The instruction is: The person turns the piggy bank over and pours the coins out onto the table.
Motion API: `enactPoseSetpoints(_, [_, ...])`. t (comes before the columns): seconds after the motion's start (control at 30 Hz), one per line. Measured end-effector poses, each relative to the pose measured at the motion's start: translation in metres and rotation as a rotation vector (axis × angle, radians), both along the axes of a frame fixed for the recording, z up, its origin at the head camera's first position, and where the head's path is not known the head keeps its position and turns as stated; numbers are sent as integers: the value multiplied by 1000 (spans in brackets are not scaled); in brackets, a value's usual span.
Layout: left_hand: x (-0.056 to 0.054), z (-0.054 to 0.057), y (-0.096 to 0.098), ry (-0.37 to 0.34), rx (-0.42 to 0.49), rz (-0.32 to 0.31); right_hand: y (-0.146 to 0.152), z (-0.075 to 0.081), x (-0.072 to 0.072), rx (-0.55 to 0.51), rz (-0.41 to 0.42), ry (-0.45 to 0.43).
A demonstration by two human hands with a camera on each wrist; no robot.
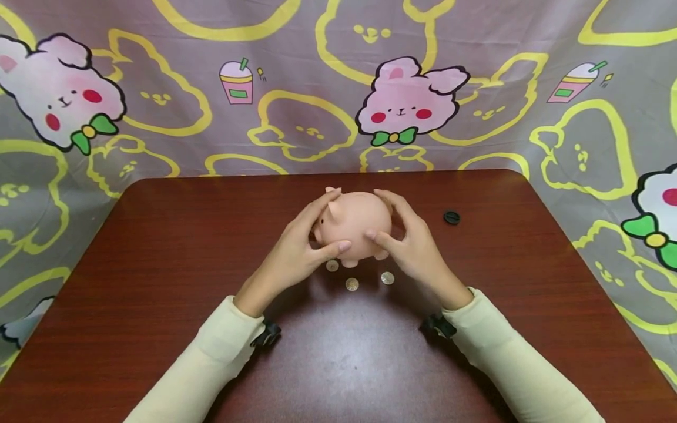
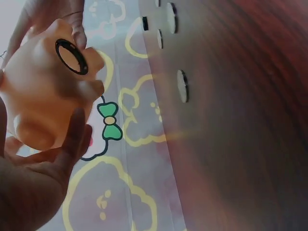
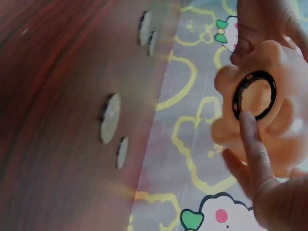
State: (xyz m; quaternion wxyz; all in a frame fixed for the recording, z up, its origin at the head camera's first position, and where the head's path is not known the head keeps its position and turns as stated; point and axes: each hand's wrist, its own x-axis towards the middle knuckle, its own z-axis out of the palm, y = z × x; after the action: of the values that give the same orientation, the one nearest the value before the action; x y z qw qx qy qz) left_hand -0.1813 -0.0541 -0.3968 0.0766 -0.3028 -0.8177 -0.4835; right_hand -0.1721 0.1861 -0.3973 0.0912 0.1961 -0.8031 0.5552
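A pink piggy bank (image 1: 361, 220) is raised over the table between both hands, its snout toward the left. My left hand (image 1: 291, 255) grips it at the head end, thumb across the near side. On the rump end, my right hand (image 1: 420, 249) holds it with the fingers behind and the thumb in front. Both wrist views show the underside, where a black ring (image 3: 236, 98) rims a round opening; the right thumb lies at that rim. Below the piggy bank, several coins lie on the table, among them a coin (image 1: 352, 284) in front and another coin (image 1: 388, 278) to its right.
A round black plug (image 1: 452, 218) lies on the dark red wooden table (image 1: 174, 247), right of the hands. Behind the table hangs a cloth (image 1: 307, 64) with rabbit prints, which also runs along both sides.
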Motion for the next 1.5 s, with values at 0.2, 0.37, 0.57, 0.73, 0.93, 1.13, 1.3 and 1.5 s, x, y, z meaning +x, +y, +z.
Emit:
enactPoseSetpoints(0.2, [2, 4, 1, -147, -22, 40, -1, 7, 1, 19, -25, -188])
enactPoseSetpoints(0.37, [3, 5, 0, -175, -44, 48, 0, 7, 1, 5, -1, -249])
enactPoseSetpoints(0.57, [0, 2, 0, -116, -21, 22, 3, 5, -2, 5, 46, -272])
enactPoseSetpoints(0.73, [-2, 0, -1, -79, -31, 18, 5, 3, -2, -20, 105, -268])
enactPoseSetpoints(0.93, [-4, -3, -2, -13, -54, -40, 2, 1, -1, 50, 143, 11])
enactPoseSetpoints(1.13, [-7, -9, -4, 32, -87, -61, -6, -1, 2, 369, 85, 554])
enactPoseSetpoints(1.3, [-7, -10, -5, 42, -88, -63, -7, -3, 2, 385, 67, 593])
enactPoseSetpoints(1.5, [-8, -6, -5, 81, -28, -72, -5, -2, 4, 191, 89, 312])
